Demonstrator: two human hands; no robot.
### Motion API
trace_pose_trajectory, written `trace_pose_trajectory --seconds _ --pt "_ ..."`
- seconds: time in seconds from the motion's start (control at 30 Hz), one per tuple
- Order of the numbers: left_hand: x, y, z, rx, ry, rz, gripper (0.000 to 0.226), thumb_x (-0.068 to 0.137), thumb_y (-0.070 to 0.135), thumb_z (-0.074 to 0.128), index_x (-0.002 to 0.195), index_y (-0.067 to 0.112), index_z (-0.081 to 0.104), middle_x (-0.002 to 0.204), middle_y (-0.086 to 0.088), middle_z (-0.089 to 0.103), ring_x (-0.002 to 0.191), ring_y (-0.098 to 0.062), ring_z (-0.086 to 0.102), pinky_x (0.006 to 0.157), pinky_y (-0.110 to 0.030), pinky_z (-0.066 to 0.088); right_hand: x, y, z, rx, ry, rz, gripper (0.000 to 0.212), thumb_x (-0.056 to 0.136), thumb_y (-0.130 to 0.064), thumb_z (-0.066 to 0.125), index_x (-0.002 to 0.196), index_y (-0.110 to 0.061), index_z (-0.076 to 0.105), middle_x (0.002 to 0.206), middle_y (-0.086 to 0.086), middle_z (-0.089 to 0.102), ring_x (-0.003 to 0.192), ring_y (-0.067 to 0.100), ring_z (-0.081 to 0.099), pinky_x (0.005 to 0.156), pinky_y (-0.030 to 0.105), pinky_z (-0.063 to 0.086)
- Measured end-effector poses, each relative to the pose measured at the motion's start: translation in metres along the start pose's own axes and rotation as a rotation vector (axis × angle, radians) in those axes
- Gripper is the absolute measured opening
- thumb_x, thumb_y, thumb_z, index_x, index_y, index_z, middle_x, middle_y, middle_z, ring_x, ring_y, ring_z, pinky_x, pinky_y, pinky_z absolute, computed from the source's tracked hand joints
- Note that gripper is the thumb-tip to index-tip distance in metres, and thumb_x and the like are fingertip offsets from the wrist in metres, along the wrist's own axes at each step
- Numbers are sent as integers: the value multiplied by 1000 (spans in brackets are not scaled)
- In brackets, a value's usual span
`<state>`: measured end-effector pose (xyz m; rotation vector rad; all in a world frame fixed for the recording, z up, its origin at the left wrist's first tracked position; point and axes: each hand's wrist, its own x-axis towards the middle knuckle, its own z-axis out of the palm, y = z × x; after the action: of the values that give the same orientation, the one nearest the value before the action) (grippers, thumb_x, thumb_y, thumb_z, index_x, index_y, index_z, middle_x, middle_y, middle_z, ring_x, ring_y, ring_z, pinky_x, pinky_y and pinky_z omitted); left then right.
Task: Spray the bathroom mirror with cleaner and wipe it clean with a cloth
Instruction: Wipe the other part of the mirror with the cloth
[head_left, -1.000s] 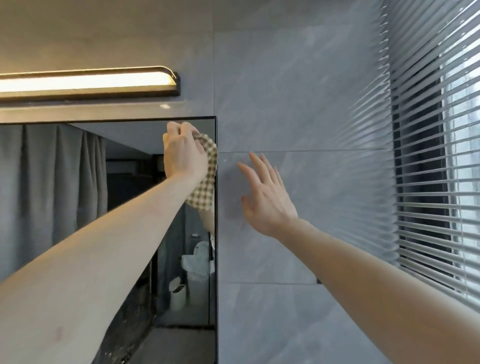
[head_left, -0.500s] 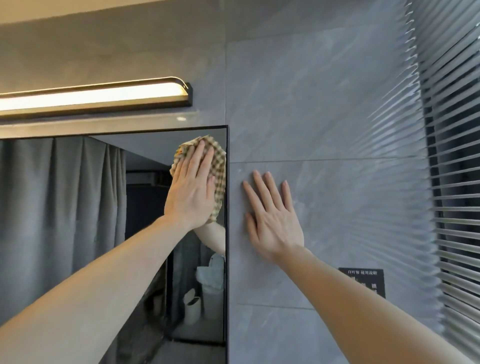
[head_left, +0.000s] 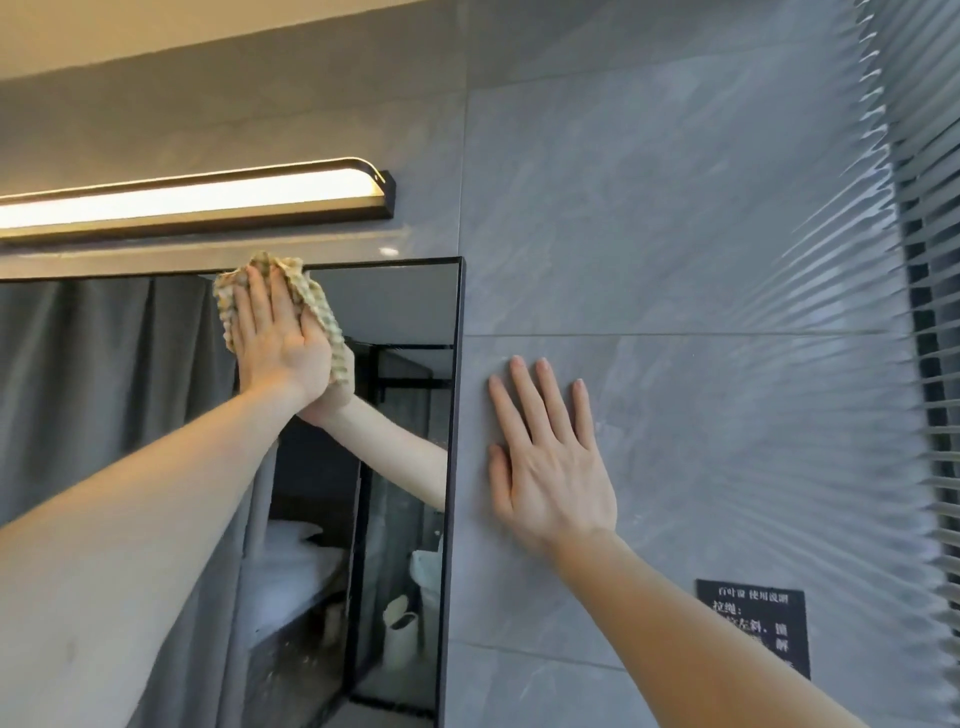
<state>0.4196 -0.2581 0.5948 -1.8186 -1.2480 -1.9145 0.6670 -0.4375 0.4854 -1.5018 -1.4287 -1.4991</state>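
The black-framed mirror (head_left: 400, 306) hangs on the grey tiled wall, its right edge near the middle of the head view. My left hand (head_left: 275, 338) presses a beige checked cloth (head_left: 319, 317) flat against the glass near the mirror's top edge, fingers straight and pointing up. My right hand (head_left: 545, 457) lies flat on the wall tile just right of the mirror frame, fingers spread. No spray bottle is in view.
A lit bar lamp (head_left: 197, 200) is mounted just above the mirror. Slatted window blinds (head_left: 930, 364) fill the right edge. A small black notice (head_left: 753, 631) sticks to the tile below my right forearm. The mirror reflects a grey curtain and a glass partition.
My left hand slid the cloth leftward from the mirror's top right corner along the top edge. My right hand went from hovering to resting flat on the tile.
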Motion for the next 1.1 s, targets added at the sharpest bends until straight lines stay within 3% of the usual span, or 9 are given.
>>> trace_pose_trajectory --seconds 0.07,0.13,0.33,0.43,0.57,0.77,1.0,1.1 --pt "0 -4 -1 12 0 -23 66 112 42 15 169 19 -8 177 -4 -13 163 -22 -13 133 -48 -4 0 0 1 -11 10 0 70 104 -33 36 169 -15 20 178 9 9 165 33 4 132 59 6" --pt "-7 7 -1 37 0 58 67 110 41 14 168 18 -8 177 -5 -13 163 -22 -13 133 -49 -3 0 0 0 -15 21 -2 69 104 -32 37 169 -13 22 178 9 11 165 34 6 132 59 6" --pt "-60 111 7 70 -66 553 71 106 40 17 168 14 -4 176 -8 -13 163 -26 -13 134 -49 0 0 -1 -2 18 33 21 73 103 -31 45 168 -8 20 178 9 12 166 30 4 133 56 3" --pt "-73 132 12 42 -84 545 68 108 39 20 170 17 0 176 -7 -15 163 -26 -16 133 -49 -2 0 -1 -3 7 30 18 73 105 -33 42 168 -7 18 178 9 11 166 29 3 134 55 3" --pt "-65 109 10 4 -94 573 70 108 39 19 169 14 -4 177 -5 -14 163 -23 -16 134 -47 -1 -1 0 -1 -17 37 8 72 104 -33 43 168 -8 22 178 9 10 166 29 3 133 56 4" --pt "-22 28 6 51 -44 269 67 110 44 8 168 18 -12 176 -2 -18 162 -19 -19 134 -49 0 -2 -1 3 -34 69 14 71 102 -31 42 167 -7 26 178 9 14 165 30 7 133 57 6" --pt "0 -80 -17 45 -158 -160 67 112 45 13 167 18 -16 176 -3 -20 162 -22 -17 133 -46 -6 -3 -1 4 -45 63 19 70 102 -32 37 167 -7 25 178 9 15 165 31 8 132 59 9" --pt "-3 -75 -22 37 -177 -186 66 114 41 14 167 17 -16 176 -3 -20 163 -22 -17 133 -45 -8 -2 -1 3 -44 60 18 71 102 -31 39 167 -7 25 178 9 14 165 31 8 132 59 9"
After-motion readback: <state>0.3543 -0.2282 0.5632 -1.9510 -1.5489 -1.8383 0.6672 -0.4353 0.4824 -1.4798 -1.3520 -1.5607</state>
